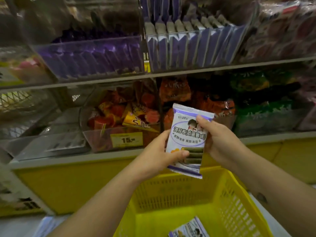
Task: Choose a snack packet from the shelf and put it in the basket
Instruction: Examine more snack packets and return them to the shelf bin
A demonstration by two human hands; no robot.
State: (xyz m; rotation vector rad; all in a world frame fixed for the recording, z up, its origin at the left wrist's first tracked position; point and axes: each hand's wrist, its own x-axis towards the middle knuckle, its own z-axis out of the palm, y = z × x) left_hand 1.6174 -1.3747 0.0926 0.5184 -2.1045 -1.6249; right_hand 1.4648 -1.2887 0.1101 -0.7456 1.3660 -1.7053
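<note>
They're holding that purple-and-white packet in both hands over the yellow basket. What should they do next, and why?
Probably lower the packet straight down into the yellow basket and let go. The left hand and right hand both grip it clear of the shelf, and the basket sits open just below, a similar packet already inside.

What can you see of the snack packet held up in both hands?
The snack packet is a glossy pouch, white with purple edges and crimped seams top and bottom, printed with purple Chinese lettering and pictured green rolls. It is held upright, tilted, above the yellow basket. The left hand pinches its lower left edge; the right hand grips its right side.
</note>
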